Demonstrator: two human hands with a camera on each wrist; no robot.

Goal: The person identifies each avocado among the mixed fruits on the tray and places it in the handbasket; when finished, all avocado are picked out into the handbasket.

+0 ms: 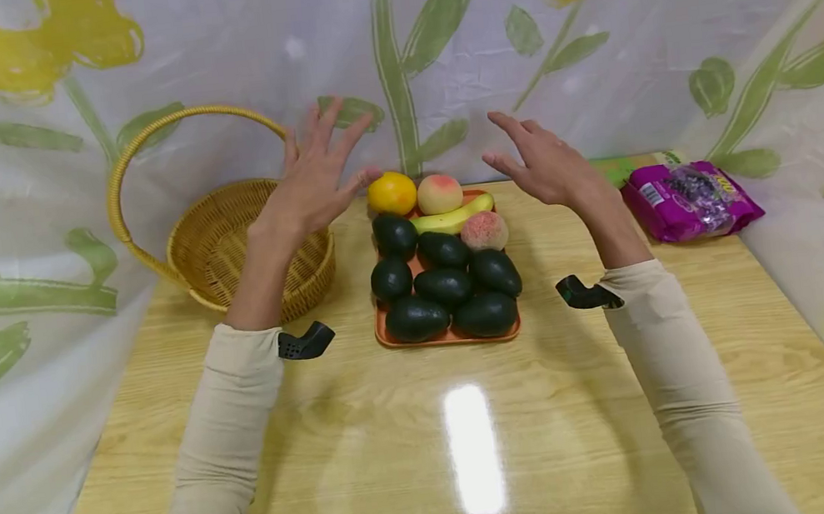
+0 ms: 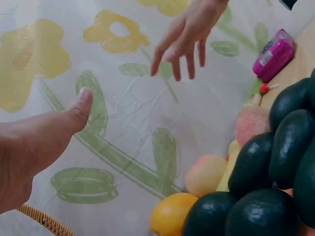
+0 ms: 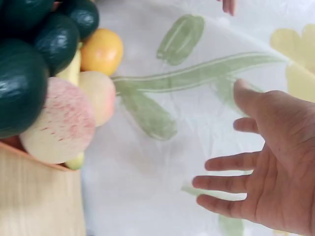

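My left hand is raised with spread fingers, above the right side of a wicker basket and near an orange fruit. Across from it my right hand hovers with fingers extended and palm turned inward, as the right wrist view also shows. Neither hand holds anything. Between and below them, an orange tray carries several dark green avocados, a banana, the orange fruit and two peaches, one pale and one speckled.
A purple package with a grape picture lies at the right back, with a green package behind it. The basket's tall handle rises at the left. A flower-printed cloth hangs behind the wooden table.
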